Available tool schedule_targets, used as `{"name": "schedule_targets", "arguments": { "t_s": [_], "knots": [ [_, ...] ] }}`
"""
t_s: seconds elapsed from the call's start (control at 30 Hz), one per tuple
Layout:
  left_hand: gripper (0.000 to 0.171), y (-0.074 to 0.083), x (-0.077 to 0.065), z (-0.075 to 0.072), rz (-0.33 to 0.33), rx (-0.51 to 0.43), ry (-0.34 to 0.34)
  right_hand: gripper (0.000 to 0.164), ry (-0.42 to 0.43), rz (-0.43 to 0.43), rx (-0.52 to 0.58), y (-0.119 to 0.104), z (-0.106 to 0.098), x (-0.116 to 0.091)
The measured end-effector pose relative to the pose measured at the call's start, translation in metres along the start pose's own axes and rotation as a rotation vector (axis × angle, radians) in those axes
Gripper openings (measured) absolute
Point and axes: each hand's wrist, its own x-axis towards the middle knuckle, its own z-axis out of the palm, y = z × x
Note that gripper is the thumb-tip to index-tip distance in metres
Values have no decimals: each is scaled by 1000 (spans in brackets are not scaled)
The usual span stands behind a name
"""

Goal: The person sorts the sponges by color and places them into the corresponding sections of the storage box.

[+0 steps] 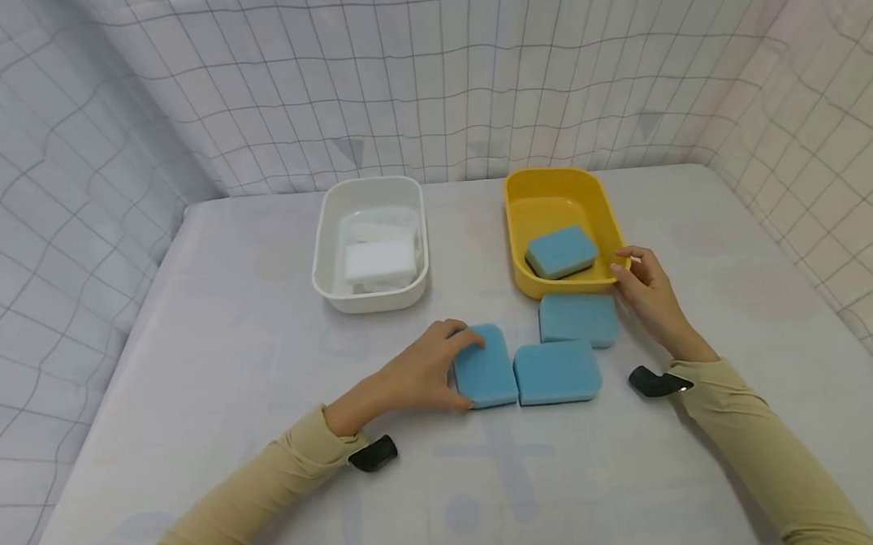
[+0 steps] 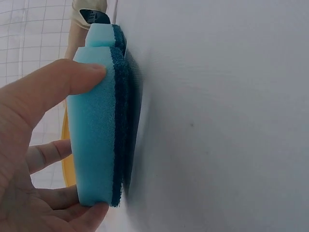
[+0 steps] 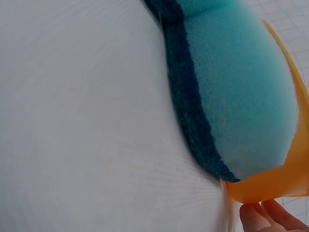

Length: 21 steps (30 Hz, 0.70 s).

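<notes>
My left hand grips a blue sponge lying on the table, thumb at its near edge and fingers at its far edge. The left wrist view shows this sponge between thumb and fingers, with its dark scouring layer facing the table. Two more blue sponges lie to its right, a near one and a farther one. At the front right corner of a yellow tub, my right hand pinches the rim. Inside the tub rests another blue sponge, tilted.
Left of the yellow tub stands a white tub with white blocks in it. Both tubs are near the back of the white-covered table. A grid-patterned curtain hangs behind and at the sides.
</notes>
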Motion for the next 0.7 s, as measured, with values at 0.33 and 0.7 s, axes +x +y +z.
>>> {"name": "schedule_targets", "arguments": {
  "t_s": [0.33,0.7],
  "knots": [
    [63,1,5,-15,10,26,32,27,3,11,-7,0,0,0],
    [64,1,19,-35,25,20,89,25,5,12,-21,-3,1,1]
  ]
}}
